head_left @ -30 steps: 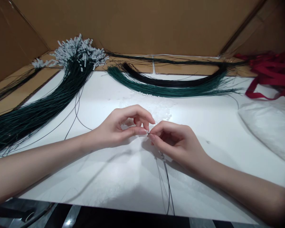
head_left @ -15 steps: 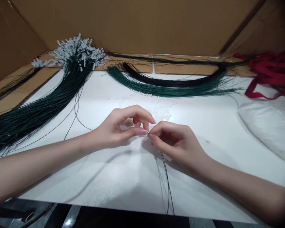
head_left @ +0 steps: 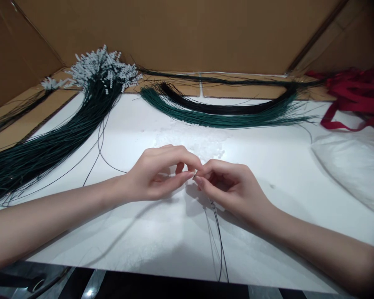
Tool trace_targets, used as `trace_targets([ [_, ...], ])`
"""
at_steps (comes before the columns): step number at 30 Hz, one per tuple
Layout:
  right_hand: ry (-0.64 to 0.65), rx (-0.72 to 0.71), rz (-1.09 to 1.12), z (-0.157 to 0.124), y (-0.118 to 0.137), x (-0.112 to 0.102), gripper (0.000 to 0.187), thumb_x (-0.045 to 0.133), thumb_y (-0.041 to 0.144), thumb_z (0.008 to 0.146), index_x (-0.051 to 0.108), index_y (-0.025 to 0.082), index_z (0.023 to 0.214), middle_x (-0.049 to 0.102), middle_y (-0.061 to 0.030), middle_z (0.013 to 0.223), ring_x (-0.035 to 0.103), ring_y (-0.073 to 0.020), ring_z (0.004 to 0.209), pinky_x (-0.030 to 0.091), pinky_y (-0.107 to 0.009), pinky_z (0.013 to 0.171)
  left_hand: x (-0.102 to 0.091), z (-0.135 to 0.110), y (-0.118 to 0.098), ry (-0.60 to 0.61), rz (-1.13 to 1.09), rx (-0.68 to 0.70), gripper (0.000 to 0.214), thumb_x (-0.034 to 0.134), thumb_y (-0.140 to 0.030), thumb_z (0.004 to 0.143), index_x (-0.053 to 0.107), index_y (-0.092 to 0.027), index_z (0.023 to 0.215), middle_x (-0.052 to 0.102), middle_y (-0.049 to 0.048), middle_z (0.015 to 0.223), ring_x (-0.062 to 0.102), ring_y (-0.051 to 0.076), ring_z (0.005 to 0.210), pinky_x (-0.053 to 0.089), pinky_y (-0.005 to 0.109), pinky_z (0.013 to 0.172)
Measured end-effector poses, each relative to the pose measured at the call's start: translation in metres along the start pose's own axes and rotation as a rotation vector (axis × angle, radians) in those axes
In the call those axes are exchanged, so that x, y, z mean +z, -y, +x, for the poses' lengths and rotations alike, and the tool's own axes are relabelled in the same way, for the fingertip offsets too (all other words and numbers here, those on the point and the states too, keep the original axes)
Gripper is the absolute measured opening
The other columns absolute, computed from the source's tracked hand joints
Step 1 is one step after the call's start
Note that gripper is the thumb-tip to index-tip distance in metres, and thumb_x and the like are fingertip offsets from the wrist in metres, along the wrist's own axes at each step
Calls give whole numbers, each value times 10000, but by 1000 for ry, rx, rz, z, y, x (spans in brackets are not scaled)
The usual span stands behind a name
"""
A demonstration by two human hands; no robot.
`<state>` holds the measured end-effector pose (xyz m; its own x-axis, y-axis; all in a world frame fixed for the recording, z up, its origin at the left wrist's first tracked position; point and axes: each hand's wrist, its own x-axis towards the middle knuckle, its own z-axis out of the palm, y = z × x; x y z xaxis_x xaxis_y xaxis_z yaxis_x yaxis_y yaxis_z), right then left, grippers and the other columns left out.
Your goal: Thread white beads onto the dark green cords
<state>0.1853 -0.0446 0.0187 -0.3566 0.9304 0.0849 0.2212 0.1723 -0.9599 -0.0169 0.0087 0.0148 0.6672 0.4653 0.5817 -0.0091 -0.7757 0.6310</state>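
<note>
My right hand (head_left: 230, 182) pinches thin dark wires (head_left: 219, 236) between thumb and forefinger. Below the palm the wires hang toward the table's front edge, with small white beads (head_left: 212, 203) on their upper part. A short dark tip pokes out at the right fingertips. Directly against it, my left hand (head_left: 165, 172) holds its thumb and forefinger nearly together; whatever they grip is too small to make out. Just behind the hands, small loose white beads (head_left: 205, 145) lie scattered over the white tabletop (head_left: 127, 236).
A large bundle of green wires (head_left: 65, 133) with white beaded ends lies at left. Behind the hands are curved bundles of green wire (head_left: 221, 119) and black wire (head_left: 227, 109). Red ribbon (head_left: 355, 99) and a clear plastic bag (head_left: 358, 170) sit at right. Cardboard walls (head_left: 180, 33) enclose the back.
My left forefinger has come down toward the thumb, and the left fingertips now meet the right ones at the wire tip. The right hand has stayed almost still.
</note>
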Motion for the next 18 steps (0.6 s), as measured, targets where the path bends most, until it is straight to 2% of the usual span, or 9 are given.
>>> trace_targets([
  [3,2,-2,6,0,-2,0,122,584,128,878,627,151,766,545,19,654,477,-90,595,371,-219,528,0,-1,2,6,74,42,223,644,-78,862,643,-178,1061,718,44,893,658,134,765,524,247,702],
  [6,-3,2,15,0,-3,0,124,583,132,879,624,154,764,545,19,651,475,-91,593,369,-221,526,0,-1,2,16,109,12,203,633,-100,873,640,-187,1057,712,36,877,647,130,741,515,252,692],
  [14,-28,32,14,0,-1,1,112,611,187,884,651,158,784,587,-1,686,492,-101,602,376,-229,521,1,0,0,0,71,0,192,639,-101,869,649,-180,1044,712,48,874,639,130,727,514,239,661],
  [18,-60,52,83,0,-2,2,50,639,183,868,639,156,826,593,1,696,516,-101,592,391,-231,515,1,0,-1,0,60,-44,194,644,-88,860,650,-163,1040,699,46,885,605,114,699,503,230,641],
])
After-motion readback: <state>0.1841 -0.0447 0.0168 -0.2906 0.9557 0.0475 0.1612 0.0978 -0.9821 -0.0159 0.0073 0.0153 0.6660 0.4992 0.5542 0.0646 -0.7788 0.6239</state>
